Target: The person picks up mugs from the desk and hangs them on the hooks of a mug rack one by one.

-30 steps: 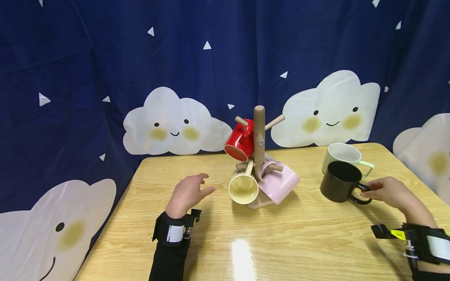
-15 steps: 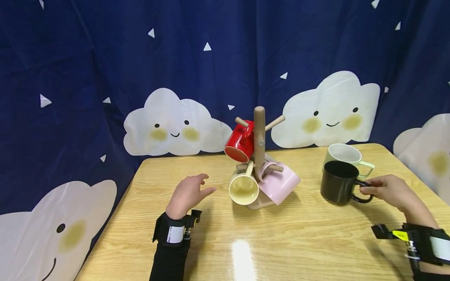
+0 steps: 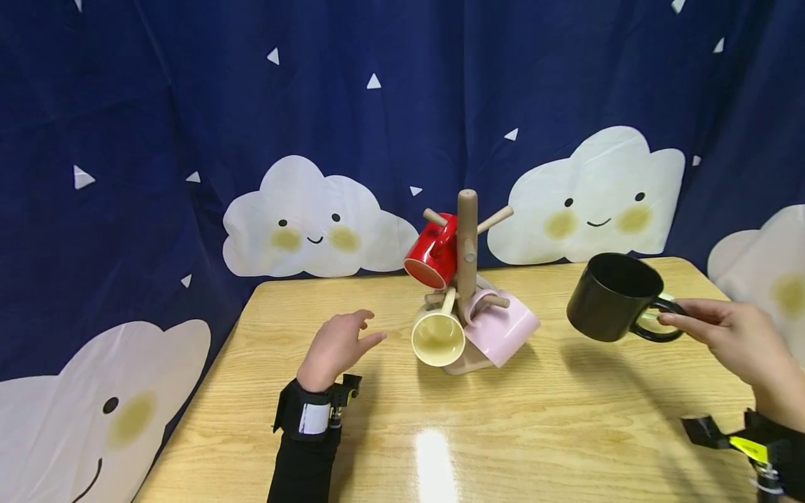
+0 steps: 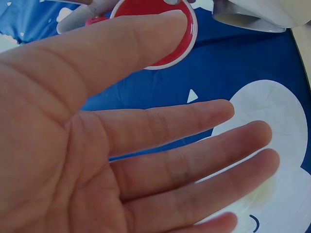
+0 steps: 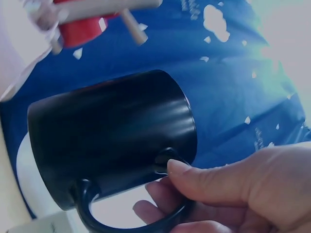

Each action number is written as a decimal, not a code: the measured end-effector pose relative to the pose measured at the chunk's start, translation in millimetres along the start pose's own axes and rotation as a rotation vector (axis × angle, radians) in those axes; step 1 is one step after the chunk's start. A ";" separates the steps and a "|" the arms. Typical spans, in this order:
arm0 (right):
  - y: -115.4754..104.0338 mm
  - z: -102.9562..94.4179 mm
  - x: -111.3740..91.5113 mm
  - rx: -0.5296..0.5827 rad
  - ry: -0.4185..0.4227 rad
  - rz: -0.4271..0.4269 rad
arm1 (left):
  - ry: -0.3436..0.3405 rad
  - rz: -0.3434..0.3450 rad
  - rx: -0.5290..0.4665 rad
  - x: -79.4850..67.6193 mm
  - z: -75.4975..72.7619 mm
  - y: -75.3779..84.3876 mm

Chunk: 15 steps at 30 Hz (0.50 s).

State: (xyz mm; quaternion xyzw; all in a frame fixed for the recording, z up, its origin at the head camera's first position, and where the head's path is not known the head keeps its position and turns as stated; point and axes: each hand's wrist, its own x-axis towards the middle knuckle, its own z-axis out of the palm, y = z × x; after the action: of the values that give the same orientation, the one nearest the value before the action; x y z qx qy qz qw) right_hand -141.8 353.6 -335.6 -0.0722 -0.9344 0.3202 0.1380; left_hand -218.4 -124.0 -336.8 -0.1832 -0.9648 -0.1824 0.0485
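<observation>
My right hand (image 3: 742, 335) pinches the handle of a black mug (image 3: 606, 300), which hangs above the table with its mouth up and slightly tilted. The right wrist view shows thumb and fingers on the handle of that mug (image 5: 116, 136). Left of the wooden mug tree (image 3: 467, 244), my left hand (image 3: 339, 346) is held with fingers extended and nothing in its grasp; its palm (image 4: 73, 160) shows in the left wrist view. On the tree hang a red mug (image 3: 432, 255), a cream mug (image 3: 438, 339) and a pink mug (image 3: 503, 328).
A pale green mug (image 3: 669, 299) stands behind the black one, mostly hidden by it. An upper peg (image 3: 497, 219) on the tree's right bears no mug. Beneath everything is a wooden table (image 3: 534, 433), backed by a dark blue curtain (image 3: 377, 126) with clouds.
My right hand has lifted the black mug off the table by its handle, now covering most of the pale green mug. The left hand has stayed in place.
</observation>
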 end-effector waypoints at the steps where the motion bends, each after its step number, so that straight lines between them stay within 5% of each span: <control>1: -3.0 -1.2 -2.1 0.012 0.005 -0.019 | 0.001 0.001 0.000 0.0 -0.2 0.2; 15: -52.9 13.9 -30.3 0.045 -0.033 -0.297 | 0.005 0.021 0.000 0.4 -1.1 1.1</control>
State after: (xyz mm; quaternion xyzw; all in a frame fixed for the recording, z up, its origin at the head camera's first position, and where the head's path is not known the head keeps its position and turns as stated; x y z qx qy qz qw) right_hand -119.7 297.3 -319.8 0.0752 -0.9296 0.3182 0.1700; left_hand -218.3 -123.3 -335.4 -0.1927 -0.9627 -0.1823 0.0526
